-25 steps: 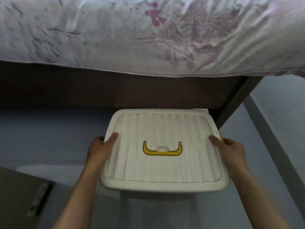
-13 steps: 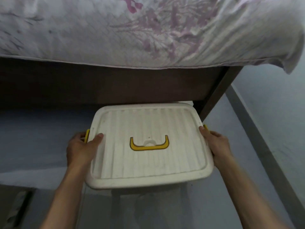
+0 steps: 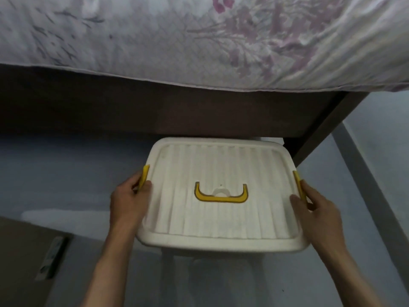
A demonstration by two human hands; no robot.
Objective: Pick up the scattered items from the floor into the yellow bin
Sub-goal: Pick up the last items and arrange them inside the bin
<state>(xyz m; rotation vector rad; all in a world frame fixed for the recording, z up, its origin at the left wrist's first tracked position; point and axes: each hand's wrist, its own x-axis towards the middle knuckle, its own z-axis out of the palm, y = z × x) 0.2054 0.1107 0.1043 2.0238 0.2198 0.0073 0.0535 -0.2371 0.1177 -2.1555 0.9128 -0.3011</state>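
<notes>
1. Two bare hands hold a lidded bin (image 3: 221, 245) that stands on the grey floor (image 3: 66, 173), one hand at each side of its lid.
2. Covering the bin is a cream lid (image 3: 221, 218) with ribs running front to back; only a pale strip of the bin's body shows under the lid's near edge.
3. Lying flat in a recess at the middle of the lid is a yellow U-shaped handle (image 3: 220, 197).
4. At the lid's left edge the left hand (image 3: 129, 201) grips a yellow side clip (image 3: 143, 177): the thumb lies on top of the lid's rim and the fingers curl round the clip from outside.
5. At the lid's right edge the right hand (image 3: 318, 209) grips the other yellow clip (image 3: 299, 185) in the same way, thumb on the rim, fingers curled behind the clip.
6. Both clips stand up along the lid's sides; whether they are latched or released I cannot tell.
7. The bin's far edge sits just under the front rail of a dark wooden bed frame (image 3: 199, 111), close to the frame's right leg (image 3: 321, 134).
8. Over the frame hangs a white bedsheet (image 3: 177, 41) printed with pink and grey flowers.
9. Near the floor's left edge lies a brown mat or board (image 3: 17, 262), and on it a slim dark object (image 3: 52, 258) too blurred to identify.
10. A pale skirting strip (image 3: 365, 173) runs along the floor's right edge beside the wall.
</notes>
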